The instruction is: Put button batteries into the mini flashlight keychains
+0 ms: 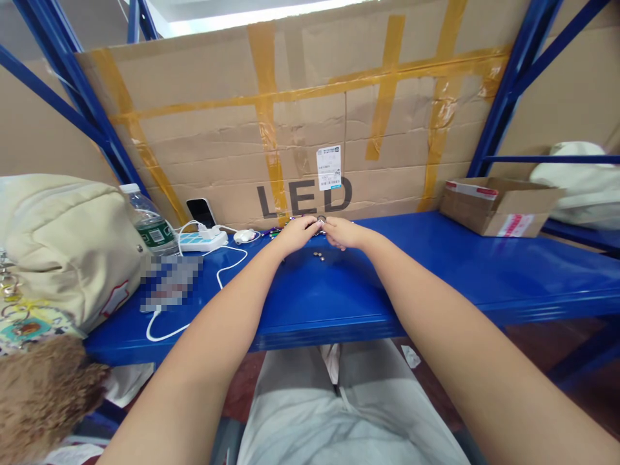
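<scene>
Above the far part of the blue table (334,297), my left hand (296,234) and my right hand (343,232) meet at the fingertips. Both are closed in a pinch. A small dark round thing (321,219) shows between the fingertips; it is too small to name. Just in front of the hands, several small shiny metallic pieces (319,256) lie loose on the table. Small colourful items (274,232) show behind my left hand, partly hidden by it.
On the left are a cream bag (72,239), a water bottle (152,223), a power strip (201,241) and a white cable (219,274). An open cardboard box (498,206) sits at the right. A tall taped cardboard sheet (208,148) closes off the back.
</scene>
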Available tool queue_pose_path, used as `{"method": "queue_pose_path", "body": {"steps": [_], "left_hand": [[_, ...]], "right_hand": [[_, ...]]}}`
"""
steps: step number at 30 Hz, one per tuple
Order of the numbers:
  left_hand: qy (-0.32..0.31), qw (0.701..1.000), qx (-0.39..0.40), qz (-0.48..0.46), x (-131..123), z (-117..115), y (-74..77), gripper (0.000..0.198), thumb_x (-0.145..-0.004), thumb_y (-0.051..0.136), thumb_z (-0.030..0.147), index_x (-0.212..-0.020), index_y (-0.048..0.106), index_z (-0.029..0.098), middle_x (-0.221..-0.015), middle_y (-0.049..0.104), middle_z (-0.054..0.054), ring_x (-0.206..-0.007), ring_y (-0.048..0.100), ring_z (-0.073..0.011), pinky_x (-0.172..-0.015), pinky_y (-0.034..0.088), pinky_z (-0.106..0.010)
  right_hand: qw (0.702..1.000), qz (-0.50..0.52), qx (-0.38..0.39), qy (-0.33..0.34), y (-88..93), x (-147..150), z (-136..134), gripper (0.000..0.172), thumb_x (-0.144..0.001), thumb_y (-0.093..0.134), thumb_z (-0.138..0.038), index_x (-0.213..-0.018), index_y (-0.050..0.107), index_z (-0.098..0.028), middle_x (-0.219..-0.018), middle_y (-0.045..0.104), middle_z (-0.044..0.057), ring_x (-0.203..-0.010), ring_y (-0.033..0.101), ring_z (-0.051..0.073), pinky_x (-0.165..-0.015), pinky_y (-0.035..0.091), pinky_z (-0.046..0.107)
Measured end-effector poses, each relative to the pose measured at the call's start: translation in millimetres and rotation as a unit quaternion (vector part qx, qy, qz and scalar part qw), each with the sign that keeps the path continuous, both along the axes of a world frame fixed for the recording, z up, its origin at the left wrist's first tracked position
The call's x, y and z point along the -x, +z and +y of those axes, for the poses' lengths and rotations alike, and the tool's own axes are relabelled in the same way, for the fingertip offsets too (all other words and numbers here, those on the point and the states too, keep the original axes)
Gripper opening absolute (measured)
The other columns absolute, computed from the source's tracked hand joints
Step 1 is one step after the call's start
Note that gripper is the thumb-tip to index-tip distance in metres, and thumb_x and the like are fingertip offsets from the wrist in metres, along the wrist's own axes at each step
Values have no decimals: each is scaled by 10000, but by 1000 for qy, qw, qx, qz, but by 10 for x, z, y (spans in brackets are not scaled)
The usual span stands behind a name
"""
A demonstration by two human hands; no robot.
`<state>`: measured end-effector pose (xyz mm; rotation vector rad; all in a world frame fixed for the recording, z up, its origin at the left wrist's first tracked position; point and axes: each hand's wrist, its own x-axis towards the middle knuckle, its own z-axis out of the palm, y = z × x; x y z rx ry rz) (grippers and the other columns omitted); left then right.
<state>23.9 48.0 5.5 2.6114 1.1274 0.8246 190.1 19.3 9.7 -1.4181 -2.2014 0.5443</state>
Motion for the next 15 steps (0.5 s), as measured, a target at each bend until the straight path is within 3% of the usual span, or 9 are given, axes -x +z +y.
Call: {"method": "queue_pose_path", "body": {"steps": [7, 15], "left_hand": [[2, 997, -55, 47, 26, -10, 20, 329, -975, 393, 335, -967, 664, 147, -1023, 709, -89, -942, 627, -210, -867, 462, -317], [31, 988, -99, 111, 36, -47, 61, 341, -991, 364, 322, -983, 654, 141, -990, 706, -106, -878, 632, -213, -838, 472, -325]], "right_hand": [[996, 69, -10, -58, -37, 30, 32, 346, -987, 337, -253, -655, 426, -216, -450, 456, -33, -394, 421, 128, -451, 348, 263], [998, 55, 1, -22, -23, 24, 8, 435, -991, 280, -272, -572, 384, -221, -433, 443, -10, -412, 435, 130, -500, 394, 264]]}}
